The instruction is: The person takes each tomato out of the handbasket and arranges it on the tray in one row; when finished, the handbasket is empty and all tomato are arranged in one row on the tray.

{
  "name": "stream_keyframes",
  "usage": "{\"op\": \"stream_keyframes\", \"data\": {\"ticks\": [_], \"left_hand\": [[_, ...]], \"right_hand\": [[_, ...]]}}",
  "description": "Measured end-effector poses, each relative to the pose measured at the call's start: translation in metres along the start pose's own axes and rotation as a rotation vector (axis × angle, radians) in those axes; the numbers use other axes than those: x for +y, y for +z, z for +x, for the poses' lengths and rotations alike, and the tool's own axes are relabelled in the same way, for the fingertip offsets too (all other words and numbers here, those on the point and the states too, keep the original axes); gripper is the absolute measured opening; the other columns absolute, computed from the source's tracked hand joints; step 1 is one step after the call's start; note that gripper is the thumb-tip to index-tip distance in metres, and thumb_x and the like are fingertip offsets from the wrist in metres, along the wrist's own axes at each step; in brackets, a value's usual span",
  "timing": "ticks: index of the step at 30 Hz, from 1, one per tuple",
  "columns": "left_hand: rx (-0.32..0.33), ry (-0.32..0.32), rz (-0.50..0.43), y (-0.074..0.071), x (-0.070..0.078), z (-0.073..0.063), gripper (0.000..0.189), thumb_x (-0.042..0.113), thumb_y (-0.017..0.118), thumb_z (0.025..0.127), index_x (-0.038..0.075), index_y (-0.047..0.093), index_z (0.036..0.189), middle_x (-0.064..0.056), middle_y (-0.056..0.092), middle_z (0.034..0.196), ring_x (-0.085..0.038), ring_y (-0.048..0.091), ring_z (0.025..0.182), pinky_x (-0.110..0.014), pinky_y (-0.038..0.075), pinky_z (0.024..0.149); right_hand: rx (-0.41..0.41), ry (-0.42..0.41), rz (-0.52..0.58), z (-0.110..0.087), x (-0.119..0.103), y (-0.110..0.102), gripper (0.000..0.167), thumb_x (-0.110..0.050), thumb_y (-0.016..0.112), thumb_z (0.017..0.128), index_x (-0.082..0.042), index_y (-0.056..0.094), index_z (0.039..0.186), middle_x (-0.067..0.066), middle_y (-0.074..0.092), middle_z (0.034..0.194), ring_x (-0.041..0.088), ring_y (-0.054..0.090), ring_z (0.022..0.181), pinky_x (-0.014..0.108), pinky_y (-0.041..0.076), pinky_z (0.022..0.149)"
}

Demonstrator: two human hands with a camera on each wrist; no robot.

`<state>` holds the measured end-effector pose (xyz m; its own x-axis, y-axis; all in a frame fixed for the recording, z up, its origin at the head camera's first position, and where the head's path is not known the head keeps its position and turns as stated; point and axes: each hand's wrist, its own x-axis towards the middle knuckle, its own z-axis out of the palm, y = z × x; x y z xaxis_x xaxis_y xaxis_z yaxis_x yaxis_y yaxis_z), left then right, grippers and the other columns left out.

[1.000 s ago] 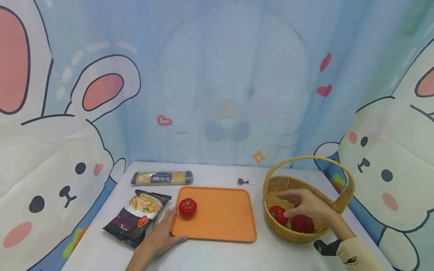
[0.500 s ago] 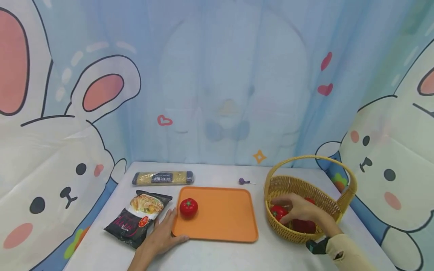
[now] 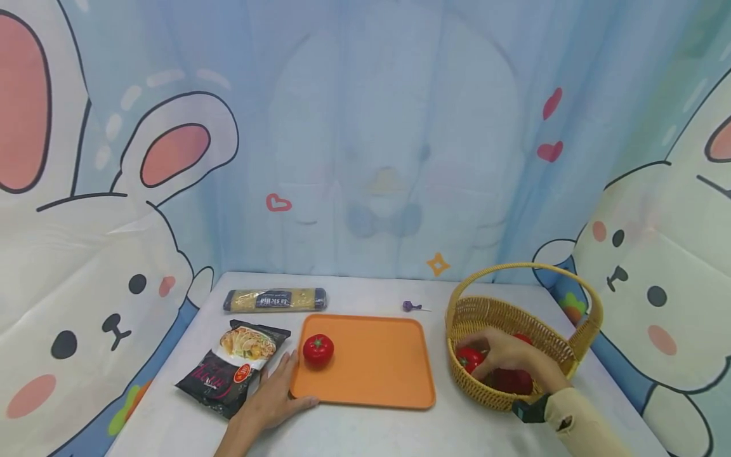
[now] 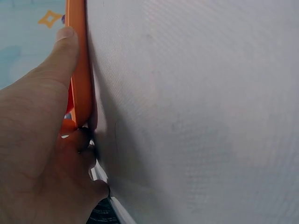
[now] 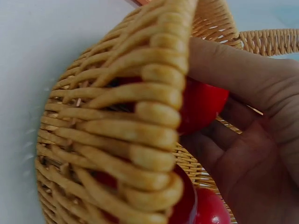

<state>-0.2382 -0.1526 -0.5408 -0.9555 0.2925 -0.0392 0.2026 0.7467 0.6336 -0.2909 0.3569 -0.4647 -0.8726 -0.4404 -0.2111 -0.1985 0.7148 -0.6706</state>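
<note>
My right hand (image 3: pixel 508 357) reaches down into a wicker basket (image 3: pixel 491 400). Its thumb and fingers close around a red tomato (image 3: pixel 469 360) at the basket's left side; in the right wrist view the woven rim partly covers that tomato (image 5: pixel 201 105). More red fruit (image 5: pixel 212 207) lies beneath and beside the hand. My left hand (image 3: pixel 273 397) rests at the near left corner of an orange tray (image 3: pixel 377 362), fingers along the left side. In the left wrist view its thumb touches the rim of the tray (image 4: pixel 81 88). Another tomato (image 3: pixel 318 350) sits on the tray's left part.
A black food packet (image 3: pixel 228 371) lies left of the tray, right beside my left hand. Behind it is a long pack of pasta (image 3: pixel 275 300). A small purple lollipop (image 3: pixel 410 306) lies behind the tray. The basket's tall handle (image 3: pixel 528 265) arches over its opening.
My right hand has moved down and left within the basket, and its fingers have closed around the tomato. The left hand and the tray have stayed in place.
</note>
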Motion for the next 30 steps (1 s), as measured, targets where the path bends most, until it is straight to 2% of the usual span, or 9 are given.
{"op": "stream_keyframes", "data": {"ticks": [7, 12, 18, 25, 28, 30], "left_hand": [[0.0, 0.001, 0.017, 0.0, -0.002, 0.001, 0.114, 0.056, 0.086, 0.088, -0.005, 0.03, 0.166, -0.028, 0.034, 0.171, -0.046, 0.024, 0.162, -0.076, 0.01, 0.129], [0.007, 0.016, 0.013, 0.0, -0.002, 0.001, 0.114, 0.056, 0.086, 0.088, -0.005, 0.031, 0.166, -0.027, 0.034, 0.171, -0.045, 0.024, 0.162, -0.076, 0.01, 0.128], [0.014, 0.025, 0.011, 0.0, -0.003, 0.001, 0.114, 0.056, 0.086, 0.088, -0.005, 0.031, 0.166, -0.027, 0.035, 0.171, -0.045, 0.024, 0.162, -0.076, 0.01, 0.128], [0.02, 0.042, 0.002, 0.001, -0.003, 0.0, 0.114, 0.055, 0.087, 0.087, -0.006, 0.031, 0.166, -0.027, 0.037, 0.17, -0.046, 0.025, 0.162, -0.075, 0.009, 0.129], [0.014, 0.039, -0.003, 0.0, -0.002, 0.0, 0.115, 0.055, 0.087, 0.087, -0.006, 0.03, 0.166, -0.027, 0.038, 0.17, -0.045, 0.024, 0.162, -0.074, 0.009, 0.129], [0.011, 0.035, -0.002, 0.0, -0.002, 0.0, 0.115, 0.056, 0.086, 0.088, -0.006, 0.029, 0.167, -0.026, 0.038, 0.17, -0.045, 0.024, 0.162, -0.074, 0.009, 0.13]], "right_hand": [[-0.033, 0.012, 0.025, 0.004, 0.002, -0.004, 0.057, -0.007, 0.097, 0.076, -0.002, 0.076, 0.129, 0.011, 0.076, 0.124, 0.03, 0.069, 0.113, 0.055, 0.062, 0.1], [-0.046, 0.041, 0.021, 0.007, 0.003, -0.009, 0.056, -0.012, 0.097, 0.078, -0.003, 0.076, 0.129, 0.009, 0.076, 0.123, 0.03, 0.068, 0.114, 0.059, 0.06, 0.101], [-0.063, 0.008, 0.02, 0.013, 0.004, -0.016, 0.056, -0.013, 0.096, 0.08, -0.001, 0.075, 0.131, 0.009, 0.076, 0.123, 0.031, 0.068, 0.117, 0.062, 0.057, 0.104], [-0.041, -0.051, 0.068, 0.009, 0.004, -0.028, 0.057, -0.015, 0.093, 0.084, 0.002, 0.072, 0.135, 0.011, 0.076, 0.122, 0.028, 0.067, 0.112, 0.037, 0.061, 0.092], [-0.017, -0.069, 0.089, 0.005, 0.003, -0.035, 0.059, -0.016, 0.091, 0.086, 0.004, 0.07, 0.137, 0.013, 0.075, 0.124, 0.029, 0.066, 0.114, 0.034, 0.061, 0.091], [0.004, -0.076, 0.083, 0.003, 0.002, -0.04, 0.059, -0.018, 0.091, 0.088, 0.003, 0.069, 0.139, 0.014, 0.074, 0.127, 0.029, 0.065, 0.116, 0.036, 0.061, 0.093]]}}
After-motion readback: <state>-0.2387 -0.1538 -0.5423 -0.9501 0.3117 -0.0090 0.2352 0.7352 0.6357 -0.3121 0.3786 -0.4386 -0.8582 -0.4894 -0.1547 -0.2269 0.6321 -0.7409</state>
